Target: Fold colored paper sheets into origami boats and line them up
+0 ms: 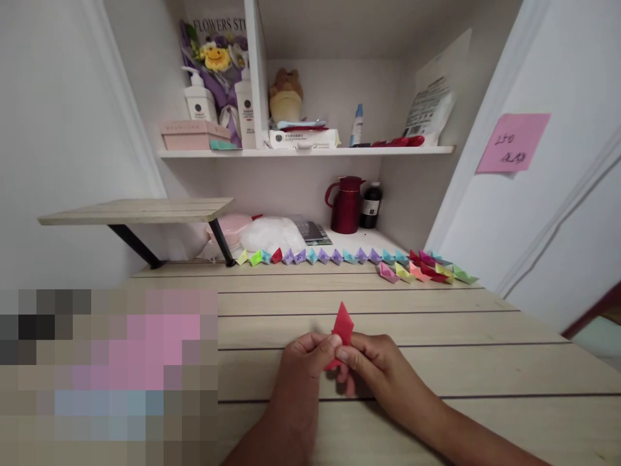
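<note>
Two hands, left hand point(301, 359) and right hand point(376, 366), pinch a red folded paper point(343, 323) over the tabletop point(436, 323); even fingertip pressure should keep creases crisp.

Soft even indoor light, faint shadows; wide-angle bending at edges; pixelated block lower left

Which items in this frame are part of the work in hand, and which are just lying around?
In use: red folded paper piece, pinched by left hand and right hand; row of small coloured folded paper shapes.
Lying about: dark red jug, brown bottle, pink sticky note, white pump bottles.
</note>
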The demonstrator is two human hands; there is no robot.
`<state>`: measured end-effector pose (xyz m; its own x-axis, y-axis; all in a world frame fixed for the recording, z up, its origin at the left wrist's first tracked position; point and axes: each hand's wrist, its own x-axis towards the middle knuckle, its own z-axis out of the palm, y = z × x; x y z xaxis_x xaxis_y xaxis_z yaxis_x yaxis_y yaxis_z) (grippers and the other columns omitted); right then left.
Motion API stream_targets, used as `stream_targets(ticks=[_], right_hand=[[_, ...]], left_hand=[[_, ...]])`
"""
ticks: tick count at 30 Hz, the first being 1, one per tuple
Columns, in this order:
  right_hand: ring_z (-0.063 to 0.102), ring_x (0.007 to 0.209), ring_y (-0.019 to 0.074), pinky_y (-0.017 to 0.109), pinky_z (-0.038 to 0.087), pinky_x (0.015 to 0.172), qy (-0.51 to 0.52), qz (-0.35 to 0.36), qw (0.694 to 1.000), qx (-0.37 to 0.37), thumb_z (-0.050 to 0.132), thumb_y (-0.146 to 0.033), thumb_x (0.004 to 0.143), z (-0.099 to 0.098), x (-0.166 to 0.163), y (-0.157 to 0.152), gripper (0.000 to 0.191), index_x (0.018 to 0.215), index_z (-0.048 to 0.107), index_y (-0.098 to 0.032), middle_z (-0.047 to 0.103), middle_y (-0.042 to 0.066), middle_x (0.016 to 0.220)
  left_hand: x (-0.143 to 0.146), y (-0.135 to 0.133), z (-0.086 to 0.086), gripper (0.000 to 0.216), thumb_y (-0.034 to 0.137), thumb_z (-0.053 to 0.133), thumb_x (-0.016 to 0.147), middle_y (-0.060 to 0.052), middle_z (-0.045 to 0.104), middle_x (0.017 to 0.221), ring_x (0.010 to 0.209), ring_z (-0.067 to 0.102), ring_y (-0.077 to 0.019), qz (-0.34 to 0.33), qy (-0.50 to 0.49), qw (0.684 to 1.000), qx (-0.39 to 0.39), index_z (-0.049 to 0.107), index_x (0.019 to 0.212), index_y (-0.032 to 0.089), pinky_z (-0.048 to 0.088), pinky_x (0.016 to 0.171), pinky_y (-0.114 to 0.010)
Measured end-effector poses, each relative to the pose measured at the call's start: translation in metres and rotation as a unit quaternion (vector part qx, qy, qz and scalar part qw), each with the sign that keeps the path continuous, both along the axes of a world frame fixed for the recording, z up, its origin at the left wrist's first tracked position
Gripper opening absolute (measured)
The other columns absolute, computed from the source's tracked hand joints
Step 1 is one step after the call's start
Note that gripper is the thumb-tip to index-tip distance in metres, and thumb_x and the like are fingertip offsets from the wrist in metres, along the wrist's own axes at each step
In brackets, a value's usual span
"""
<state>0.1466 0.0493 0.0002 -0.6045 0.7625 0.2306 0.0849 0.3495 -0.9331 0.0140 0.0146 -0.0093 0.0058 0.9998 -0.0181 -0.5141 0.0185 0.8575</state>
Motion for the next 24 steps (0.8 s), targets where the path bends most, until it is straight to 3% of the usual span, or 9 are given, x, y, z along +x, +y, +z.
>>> stream_targets(ticks=[3,7,9,11,13,16,18,24], right_hand=[[0.059,0.046,0.0108,0.02,0.042,0.047,0.004,-0.01,1.0,-0.027,0.054,-0.041,0.091,-0.004,-0.001,0.0,0.034,0.069,0.06,-0.016,0.062,-0.001,0.059],[0.063,0.054,0.0126,0.022,0.047,0.054,0.005,0.01,1.0,-0.028,0.058,-0.039,0.088,-0.004,0.001,0.006,0.029,0.071,0.061,-0.016,0.065,0.0,0.066],[0.063,0.056,0.0133,0.023,0.048,0.057,-0.021,0.034,0.999,-0.029,0.055,-0.037,0.09,-0.001,0.005,0.011,0.028,0.072,0.061,-0.016,0.065,0.0,0.066],[0.064,0.066,0.0153,0.025,0.049,0.064,-0.043,0.041,0.998,-0.014,0.057,-0.035,0.089,0.0,0.012,0.016,0.022,0.076,0.061,-0.017,0.066,0.001,0.072],[0.064,0.083,0.0183,0.029,0.05,0.076,-0.046,0.012,0.999,0.014,0.067,-0.031,0.081,0.001,0.02,0.022,0.016,0.09,0.061,-0.019,0.068,0.003,0.089],[0.062,0.092,0.0184,0.032,0.049,0.083,-0.047,-0.029,0.998,0.018,0.075,-0.023,0.072,0.001,0.031,0.029,0.048,0.114,0.05,-0.024,0.064,0.005,0.112],[0.063,0.09,0.0175,0.033,0.05,0.082,-0.052,-0.034,0.998,0.016,0.075,-0.02,0.07,0.002,0.035,0.03,0.054,0.115,0.046,-0.025,0.063,0.005,0.114],[0.063,0.085,0.0175,0.032,0.05,0.077,-0.091,-0.024,0.994,0.053,0.07,-0.013,0.071,0.002,0.035,0.025,0.04,0.102,0.047,-0.025,0.064,0.002,0.099]], left_hand=[[-0.001,0.001,-0.003,0.028,0.036,0.066,0.078,0.003,0.051,0.051,0.047,0.046,-0.0103,0.001,-0.002,1.0,-0.002,0.059,0.063,0.014,0.034,0.053,-0.025],[0.0,0.0,-0.004,0.027,0.036,0.065,0.079,0.002,0.053,0.054,0.05,0.05,-0.0121,0.011,0.02,1.0,0.012,0.058,0.062,0.015,0.037,0.057,-0.027],[0.001,-0.001,-0.003,0.027,0.036,0.062,0.079,0.001,0.053,0.052,0.05,0.05,-0.0129,0.018,0.058,0.998,0.017,0.059,0.062,0.015,0.038,0.057,-0.027],[0.001,0.0,-0.002,0.022,0.031,0.062,0.077,0.001,0.054,0.053,0.052,0.051,-0.0133,0.065,0.151,0.986,0.02,0.061,0.061,0.016,0.038,0.058,-0.026],[0.0,0.001,-0.002,0.013,0.023,0.064,0.071,0.001,0.056,0.059,0.058,0.051,-0.0133,0.139,0.286,0.947,0.045,0.062,0.06,0.017,0.038,0.06,-0.025],[-0.001,0.003,-0.005,0.011,0.016,0.062,0.07,0.002,0.055,0.067,0.063,0.051,-0.0128,0.197,0.439,0.871,0.098,0.062,0.06,0.018,0.038,0.061,-0.024],[-0.002,0.003,-0.008,0.012,0.016,0.06,0.074,0.002,0.056,0.069,0.064,0.052,-0.0131,0.199,0.494,0.839,0.109,0.061,0.062,0.019,0.038,0.063,-0.024],[0.0,0.002,-0.011,0.012,0.012,0.058,0.078,0.001,0.061,0.078,0.076,0.057,-0.017,0.151,0.629,0.756,0.103,0.061,0.07,0.021,0.038,0.07,-0.029]])
